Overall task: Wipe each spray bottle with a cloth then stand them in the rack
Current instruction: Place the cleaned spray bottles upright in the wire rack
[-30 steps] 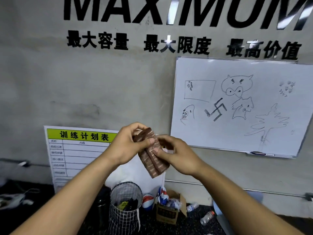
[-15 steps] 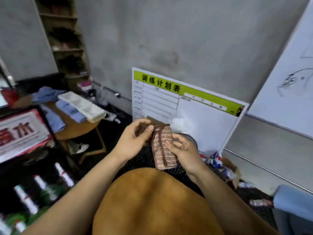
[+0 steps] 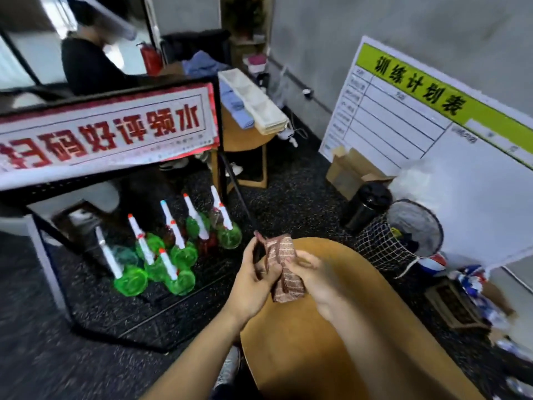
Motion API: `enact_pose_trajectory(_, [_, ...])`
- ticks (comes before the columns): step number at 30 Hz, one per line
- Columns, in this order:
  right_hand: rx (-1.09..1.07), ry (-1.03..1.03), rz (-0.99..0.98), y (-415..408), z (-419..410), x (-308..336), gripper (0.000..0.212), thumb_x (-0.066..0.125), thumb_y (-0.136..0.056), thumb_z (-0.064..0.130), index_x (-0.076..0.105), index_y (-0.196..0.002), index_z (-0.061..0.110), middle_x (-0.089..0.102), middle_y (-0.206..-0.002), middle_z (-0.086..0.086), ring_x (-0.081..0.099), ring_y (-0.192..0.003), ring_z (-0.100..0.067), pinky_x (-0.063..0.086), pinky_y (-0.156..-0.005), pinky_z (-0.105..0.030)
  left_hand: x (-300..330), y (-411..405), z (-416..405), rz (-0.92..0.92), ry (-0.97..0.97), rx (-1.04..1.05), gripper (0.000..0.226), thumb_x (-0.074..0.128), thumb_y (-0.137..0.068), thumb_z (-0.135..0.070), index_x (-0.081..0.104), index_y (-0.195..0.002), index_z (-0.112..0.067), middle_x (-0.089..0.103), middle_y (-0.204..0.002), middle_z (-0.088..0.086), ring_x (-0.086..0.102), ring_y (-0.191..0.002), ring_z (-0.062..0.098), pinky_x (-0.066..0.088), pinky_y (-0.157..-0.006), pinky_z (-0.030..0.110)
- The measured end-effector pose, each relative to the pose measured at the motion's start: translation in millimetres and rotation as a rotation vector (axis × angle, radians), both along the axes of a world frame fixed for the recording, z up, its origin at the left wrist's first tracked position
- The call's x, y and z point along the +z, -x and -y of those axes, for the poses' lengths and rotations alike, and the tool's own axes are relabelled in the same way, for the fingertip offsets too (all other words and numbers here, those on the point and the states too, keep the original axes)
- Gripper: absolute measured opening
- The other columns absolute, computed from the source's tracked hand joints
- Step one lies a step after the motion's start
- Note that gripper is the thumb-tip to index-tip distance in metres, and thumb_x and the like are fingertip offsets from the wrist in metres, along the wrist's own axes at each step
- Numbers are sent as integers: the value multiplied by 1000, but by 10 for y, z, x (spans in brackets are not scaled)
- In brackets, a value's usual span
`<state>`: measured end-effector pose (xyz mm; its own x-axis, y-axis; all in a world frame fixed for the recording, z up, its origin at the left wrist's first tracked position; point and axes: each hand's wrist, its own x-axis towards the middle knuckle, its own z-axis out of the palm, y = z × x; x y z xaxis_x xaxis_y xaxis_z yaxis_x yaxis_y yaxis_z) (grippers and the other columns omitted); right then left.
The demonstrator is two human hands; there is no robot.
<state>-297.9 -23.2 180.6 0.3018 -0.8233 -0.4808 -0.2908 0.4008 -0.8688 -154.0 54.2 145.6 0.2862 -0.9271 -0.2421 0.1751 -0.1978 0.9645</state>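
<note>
Head view, folded cloth [image 3: 284, 267] pinched between left hand [image 3: 253, 280] and right hand [image 3: 313, 274], above table [image 3: 302, 356].

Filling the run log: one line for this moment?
left hand: grips cloth | right hand: pinches cloth | spray bottles: untouched, on floor rack

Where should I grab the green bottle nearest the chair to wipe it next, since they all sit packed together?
Take the nearest green bottle by its white neck, coming from above. The neck tilts up free, while neighbouring bottles crowd its round body. Both hands, left hand and right hand, currently hold the cloth.
</note>
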Motion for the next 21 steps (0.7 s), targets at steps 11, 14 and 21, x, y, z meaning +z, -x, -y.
enact_pose_trajectory(11, [123, -181, -242, -902, 216, -910, 38, 66, -101, 12, 60, -134, 30, 74, -115, 4, 74, -89, -9, 53, -57, -15, -1073, -778, 58, 111, -187, 31, 56, 72, -95, 4, 62, -130, -38, 76, -88, -12, 71, -86, 10, 60, -94, 47])
enact_pose_trajectory(14, [168, -82, -363, -1071, 414, -1149, 39, 63, -98, 7, 62, -129, 30, 73, -116, 6, 72, -91, -10, 58, -65, -23, -1298, -883, 273, 113, -188, 30, 58, 69, -94, 9, 64, -129, -36, 78, -109, -11, 74, -103, 8, 58, -99, 35])
enact_pose_trajectory(21, [360, 250, -504, -1303, 604, -1566, 47, 61, -93, 0, 65, -129, 29, 66, -112, 12, 65, -98, -14, 51, -84, -32, -1618, -1062, 610, 231, -273, -14, 65, 76, -83, 12, 65, -110, -47, 75, -105, -18, 71, -100, 1, 54, -91, 20])
